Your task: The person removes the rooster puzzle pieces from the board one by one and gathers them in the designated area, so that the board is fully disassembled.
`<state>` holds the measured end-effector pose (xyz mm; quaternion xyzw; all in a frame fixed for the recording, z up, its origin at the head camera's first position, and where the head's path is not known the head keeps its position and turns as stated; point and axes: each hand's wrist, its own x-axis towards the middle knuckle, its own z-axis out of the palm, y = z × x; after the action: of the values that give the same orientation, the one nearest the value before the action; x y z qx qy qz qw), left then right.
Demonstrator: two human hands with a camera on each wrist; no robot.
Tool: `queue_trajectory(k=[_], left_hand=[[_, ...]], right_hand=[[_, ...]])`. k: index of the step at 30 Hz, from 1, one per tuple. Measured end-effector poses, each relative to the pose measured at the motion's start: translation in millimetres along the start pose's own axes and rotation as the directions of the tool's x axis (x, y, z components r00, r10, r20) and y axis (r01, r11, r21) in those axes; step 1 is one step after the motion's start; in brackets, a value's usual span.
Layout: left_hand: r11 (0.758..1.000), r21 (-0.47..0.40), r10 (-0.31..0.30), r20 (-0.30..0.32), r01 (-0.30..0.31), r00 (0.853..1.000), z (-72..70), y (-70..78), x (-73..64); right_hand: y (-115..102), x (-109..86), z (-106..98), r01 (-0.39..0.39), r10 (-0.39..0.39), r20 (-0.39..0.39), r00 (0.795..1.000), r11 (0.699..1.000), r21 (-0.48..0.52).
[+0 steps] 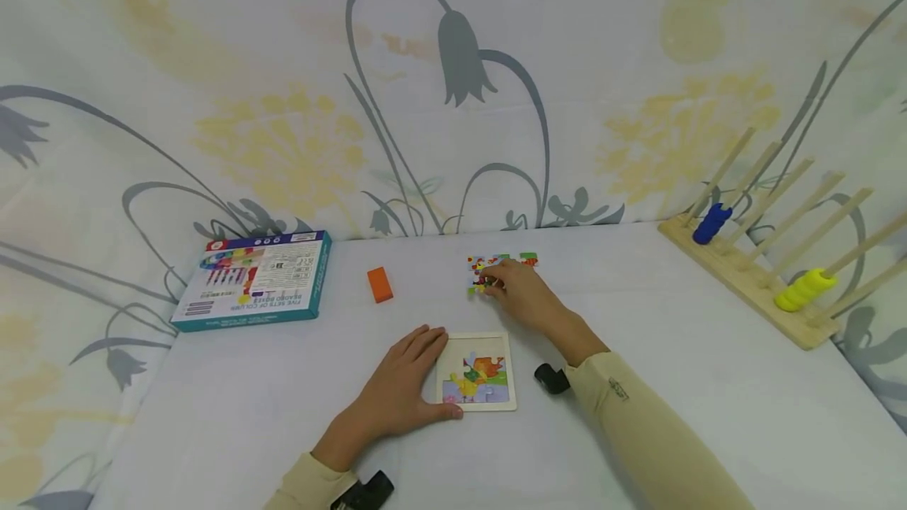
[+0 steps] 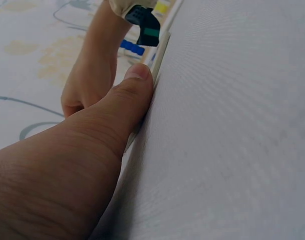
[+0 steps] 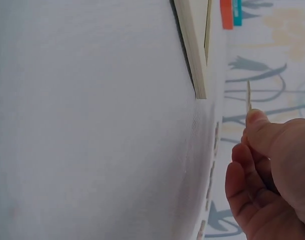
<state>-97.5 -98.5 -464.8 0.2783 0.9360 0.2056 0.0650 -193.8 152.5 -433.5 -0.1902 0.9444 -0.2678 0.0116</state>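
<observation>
A square wooden puzzle tray point(image 1: 451, 356) lies on the white table, with several joined pieces point(image 1: 489, 380) in its lower right part. My left hand point(image 1: 397, 384) rests along the tray's left side with fingers extended, the thumb touching its bottom edge. Farther back, my right hand point(image 1: 526, 296) is over a group of loose, colourful puzzle pieces point(image 1: 528, 259), partly covering them. Between its thumb and forefinger it pinches a thin puzzle piece point(image 3: 249, 94), seen edge-on in the right wrist view. What picture that piece bears is hard to make out.
An orange block point(image 1: 379, 285) lies behind and left of the tray. A flat toy box point(image 1: 251, 282) lies at the back left. On the right stands a wooden peg rack point(image 1: 751, 282) with blue beads point(image 1: 712, 223) and yellow beads point(image 1: 805, 290).
</observation>
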Motion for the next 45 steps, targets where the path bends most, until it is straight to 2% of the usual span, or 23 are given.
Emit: queue_trajectory(k=[9,17,39,45], left_hand=[[1.0,0.006,0.016,-0.009,-0.016,1.0,2.3,-2.2,-0.8],[1.0,-0.005,-0.009,0.012,0.009,1.0,1.1,-0.9,-1.0],[1.0,-0.006,0.009,-0.011,-0.009,1.0,0.8,0.0,-1.9],[1.0,-0.008,-0.002,-0.005,0.002,1.0,0.6,0.1,-1.0]], right_hand=[[10.2,5.3,7.1,-0.019,0.02,0.019,1.0,1.0,-0.011],[12.1,6.2,11.8,-0.051,0.051,0.029,0.998,0.999,0.011],[10.8,8.4,16.7,-0.065,0.065,-0.008,0.998,0.998,-0.008],[10.7,8.8,16.1,-0.057,0.056,-0.016,0.998,0.998,-0.013]])
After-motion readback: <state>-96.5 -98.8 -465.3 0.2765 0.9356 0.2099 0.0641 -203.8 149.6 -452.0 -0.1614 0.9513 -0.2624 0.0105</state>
